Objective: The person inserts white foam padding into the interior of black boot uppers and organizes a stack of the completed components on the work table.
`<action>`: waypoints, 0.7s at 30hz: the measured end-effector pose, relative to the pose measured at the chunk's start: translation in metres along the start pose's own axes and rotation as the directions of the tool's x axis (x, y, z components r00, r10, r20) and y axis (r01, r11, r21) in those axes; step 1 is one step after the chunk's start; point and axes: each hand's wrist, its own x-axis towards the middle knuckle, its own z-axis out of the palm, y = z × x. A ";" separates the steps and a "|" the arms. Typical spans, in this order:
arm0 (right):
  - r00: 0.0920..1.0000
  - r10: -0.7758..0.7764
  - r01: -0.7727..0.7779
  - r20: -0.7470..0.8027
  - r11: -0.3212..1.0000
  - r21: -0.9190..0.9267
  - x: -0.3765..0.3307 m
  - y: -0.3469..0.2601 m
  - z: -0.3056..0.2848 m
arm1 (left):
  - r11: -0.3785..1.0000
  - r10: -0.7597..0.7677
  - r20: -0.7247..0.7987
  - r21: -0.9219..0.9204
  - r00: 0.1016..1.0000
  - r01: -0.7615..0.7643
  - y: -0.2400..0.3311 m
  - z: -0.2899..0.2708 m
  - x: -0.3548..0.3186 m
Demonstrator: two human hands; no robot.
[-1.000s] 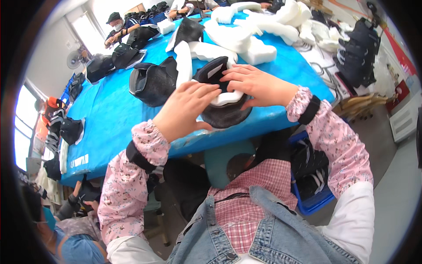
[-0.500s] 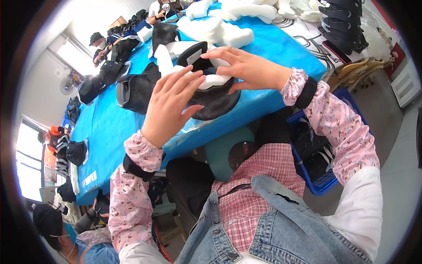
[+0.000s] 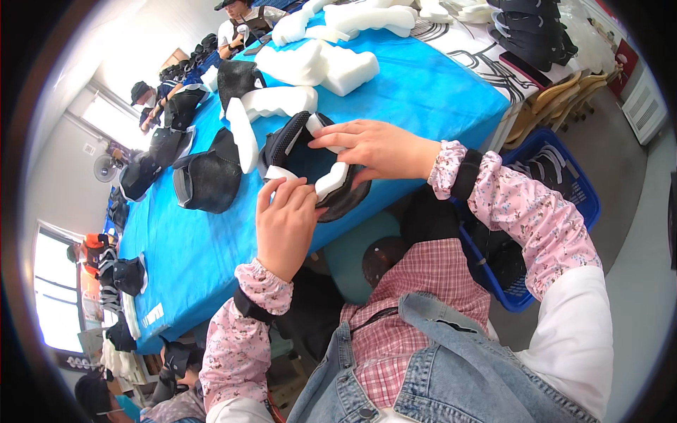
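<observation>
At the near edge of the blue-covered table I hold a black shoe upper (image 3: 347, 201), its opening facing up. White foam padding (image 3: 331, 180) lines part of the opening's rim. My left hand (image 3: 285, 224) is closed on the near left rim, with curled fingertips pressing the foam. From the right, my right hand (image 3: 386, 149) grips the rim, its fingers over the far foam and its thumb on the near side. Just left of it stands another black upper (image 3: 211, 185), and a loose foam piece (image 3: 243, 134) lies between the two.
More white foam pieces (image 3: 293, 63) spread over the far part of the blue table cover (image 3: 437, 92). Black uppers (image 3: 169, 144) line the left edge. A blue basket (image 3: 518, 299) of shoes stands at my right. Co-workers (image 3: 243, 32) sit around the table.
My left hand has come down onto the upper's near rim, its fingers curling from spread to closed. My right hand has shifted slightly left and lower. The upper's opening shows more now.
</observation>
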 end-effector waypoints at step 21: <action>0.965 0.240 -0.231 0.110 0.969 -0.088 0.038 -0.051 0.023 | 0.891 -0.285 -0.009 -0.372 0.958 0.261 -0.021 -0.029 -0.033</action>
